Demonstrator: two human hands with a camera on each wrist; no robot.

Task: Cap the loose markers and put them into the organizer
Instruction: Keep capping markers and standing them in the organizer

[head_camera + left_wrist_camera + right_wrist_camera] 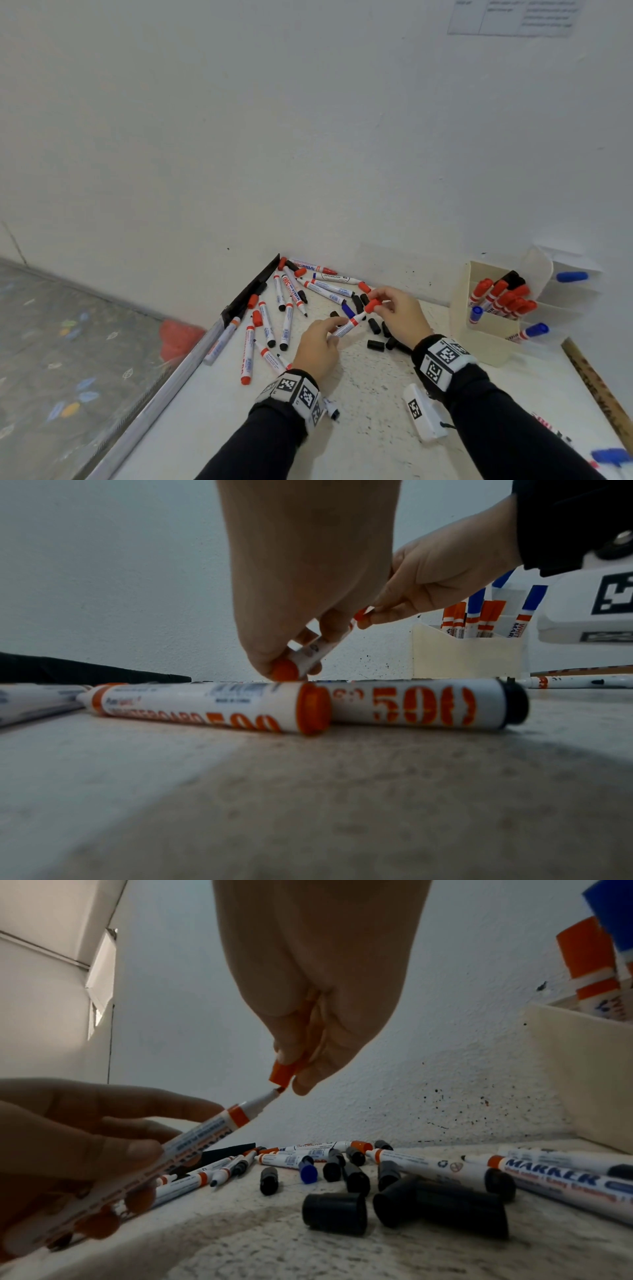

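Left hand (317,346) gripping a red marker (347,325) by its barrel, fingers and thumb curled round it, tip pointing up and to the right, clear of the table (370,411). Right hand (399,313) pinching a red cap (372,305) between thumb and fingertips, holding it just at the marker's tip; in the right wrist view, the open end of the cap (283,1075) meeting the tip of the marker (192,1139) without yet covering the white neck. In the left wrist view, the same marker (316,649) sloping up toward the right hand (441,580), its red end plug facing the camera.

Lying scattered on the table beyond and to the left of the hands, many loose markers (286,327), several uncapped, some crossing one another, a few pushed into the corner by the wall (308,137). Sitting loose between and just behind the hands, black caps (375,344), a blue cap (348,311) and more red caps (257,318).

Standing to the right against the wall, a cream organizer (479,329), holding capped red markers (503,299) leaning together in one compartment, blue-capped ones (534,330) in others, a black one behind. Resting at the table's right edge, a wooden ruler (596,387).
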